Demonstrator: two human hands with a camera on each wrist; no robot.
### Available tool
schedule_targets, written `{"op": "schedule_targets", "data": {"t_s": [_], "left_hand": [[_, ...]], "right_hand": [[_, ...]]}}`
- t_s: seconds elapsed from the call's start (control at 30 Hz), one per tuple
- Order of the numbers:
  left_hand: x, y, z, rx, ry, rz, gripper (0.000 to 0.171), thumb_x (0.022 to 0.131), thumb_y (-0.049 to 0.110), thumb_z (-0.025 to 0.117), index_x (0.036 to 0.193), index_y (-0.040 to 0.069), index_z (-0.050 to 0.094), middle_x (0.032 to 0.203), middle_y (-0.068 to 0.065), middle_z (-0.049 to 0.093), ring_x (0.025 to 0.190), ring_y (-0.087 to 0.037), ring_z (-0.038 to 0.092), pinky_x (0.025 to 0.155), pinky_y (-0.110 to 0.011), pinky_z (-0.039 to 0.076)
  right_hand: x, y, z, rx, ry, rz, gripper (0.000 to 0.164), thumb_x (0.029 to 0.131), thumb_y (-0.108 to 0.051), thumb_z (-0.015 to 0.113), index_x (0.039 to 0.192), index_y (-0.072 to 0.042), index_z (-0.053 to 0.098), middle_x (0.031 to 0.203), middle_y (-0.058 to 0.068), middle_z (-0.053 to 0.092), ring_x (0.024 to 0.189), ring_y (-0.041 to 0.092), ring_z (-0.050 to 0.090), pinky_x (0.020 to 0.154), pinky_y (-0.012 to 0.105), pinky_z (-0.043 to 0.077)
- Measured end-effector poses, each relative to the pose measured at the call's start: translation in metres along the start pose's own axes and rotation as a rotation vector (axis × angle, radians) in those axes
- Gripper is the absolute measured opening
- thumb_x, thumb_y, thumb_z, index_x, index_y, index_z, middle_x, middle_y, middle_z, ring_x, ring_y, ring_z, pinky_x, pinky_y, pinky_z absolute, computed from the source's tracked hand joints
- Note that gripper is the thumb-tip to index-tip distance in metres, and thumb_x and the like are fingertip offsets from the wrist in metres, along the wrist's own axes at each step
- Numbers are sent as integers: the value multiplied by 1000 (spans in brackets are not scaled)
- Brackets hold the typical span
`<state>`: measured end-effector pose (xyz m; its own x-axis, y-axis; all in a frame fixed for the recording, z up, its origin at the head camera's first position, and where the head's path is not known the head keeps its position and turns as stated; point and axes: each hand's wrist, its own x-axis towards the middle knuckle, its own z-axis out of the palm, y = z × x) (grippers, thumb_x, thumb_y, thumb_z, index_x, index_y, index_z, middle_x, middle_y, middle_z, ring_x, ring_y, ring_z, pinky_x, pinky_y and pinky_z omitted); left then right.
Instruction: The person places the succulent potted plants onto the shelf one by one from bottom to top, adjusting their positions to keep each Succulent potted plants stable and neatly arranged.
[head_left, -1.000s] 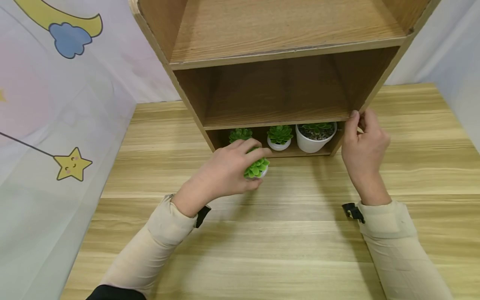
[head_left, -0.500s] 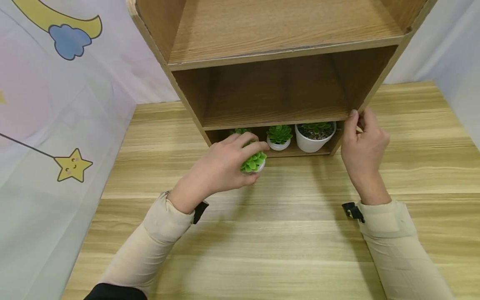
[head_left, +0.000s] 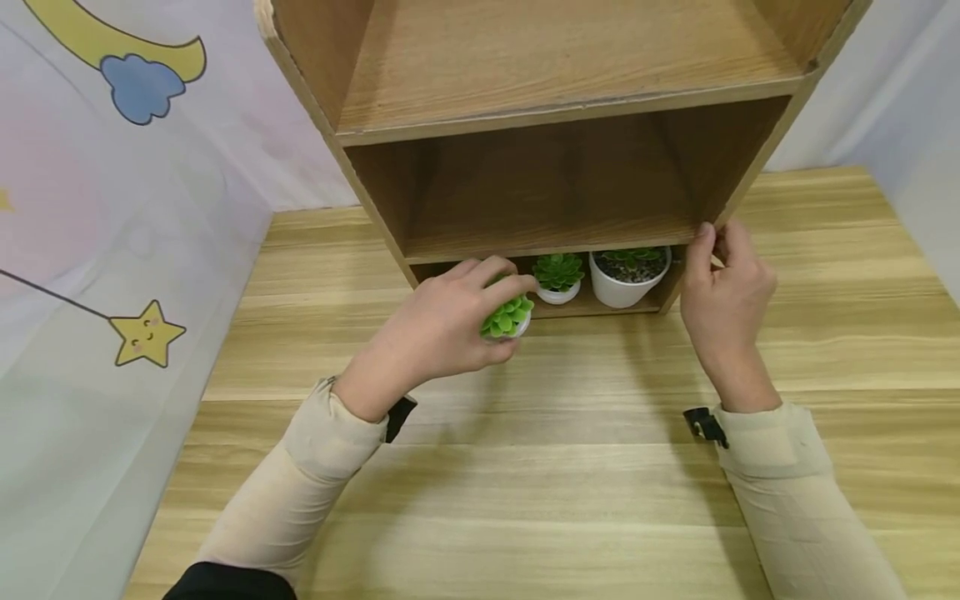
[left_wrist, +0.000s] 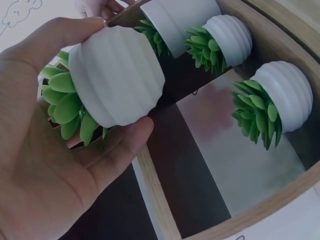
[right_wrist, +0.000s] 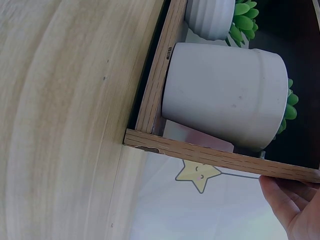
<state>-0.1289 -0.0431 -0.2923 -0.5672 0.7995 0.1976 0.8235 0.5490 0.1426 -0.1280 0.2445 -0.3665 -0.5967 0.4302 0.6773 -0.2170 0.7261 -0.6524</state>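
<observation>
My left hand (head_left: 457,321) grips a small potted succulent (head_left: 507,317) in front of the lowest shelf compartment. In the left wrist view its ribbed white pot (left_wrist: 117,75) sits between thumb and fingers, green leaves toward the palm. Inside the lowest compartment stand a small succulent (head_left: 558,275) in the middle and a larger white-potted plant (head_left: 628,275) at the right. Another small succulent (left_wrist: 280,100) at the left shows in the left wrist view; the left hand hides it from the head view. My right hand (head_left: 727,308) pinches the right side panel of the wooden shelf (head_left: 570,117).
Two upper compartments of the shelf rise above the plants. The shelf stands on a wood-grain table (head_left: 570,467). A pale printed curtain (head_left: 135,242) with a moon, a cloud and a star hangs at the left, and more cloth (head_left: 911,125) hangs at the right.
My left hand has moved slightly away toward the lowest compartment with the potted succulent, now covering the left plant inside. The right hand keeps its hold on the side panel.
</observation>
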Motion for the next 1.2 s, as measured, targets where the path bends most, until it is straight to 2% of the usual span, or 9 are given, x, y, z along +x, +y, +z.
{"op": "schedule_targets", "data": {"t_s": [0.27,0.5,0.7,1.1,1.2], "left_hand": [[1,-1,-4,9,20,-16,52,74,34,70,122,20,54,114,-1,49,96,-20,51,66,-32,46],[1,-4,-8,6,50,-18,53,73,31,69,122,19,54,113,1,50,98,-18,50,68,-32,45],[1,-7,-11,8,74,-11,53,73,30,69,123,17,54,113,1,50,98,-19,50,71,-33,45],[3,-11,-18,13,99,-11,52,73,28,68,122,16,55,114,-1,51,96,-21,51,75,-34,43],[3,-12,-20,15,107,-16,52,73,28,68,122,17,55,113,0,51,98,-20,50,79,-33,42]], "right_hand": [[0,1,0,-3,7,5,27,92,-20,48,79,1,59,76,7,68,71,18,65,67,9,44],[0,0,-1,-12,4,7,27,92,-20,48,79,1,58,76,7,68,73,18,65,69,19,49],[0,0,-1,-5,-2,10,27,92,-20,48,81,1,59,77,7,68,72,17,65,68,8,43],[0,1,-1,-3,-5,17,27,92,-20,48,83,1,60,79,8,69,73,18,65,68,7,41],[0,1,-1,3,-7,13,26,92,-20,48,84,1,61,79,7,69,75,17,65,69,10,44]]}}
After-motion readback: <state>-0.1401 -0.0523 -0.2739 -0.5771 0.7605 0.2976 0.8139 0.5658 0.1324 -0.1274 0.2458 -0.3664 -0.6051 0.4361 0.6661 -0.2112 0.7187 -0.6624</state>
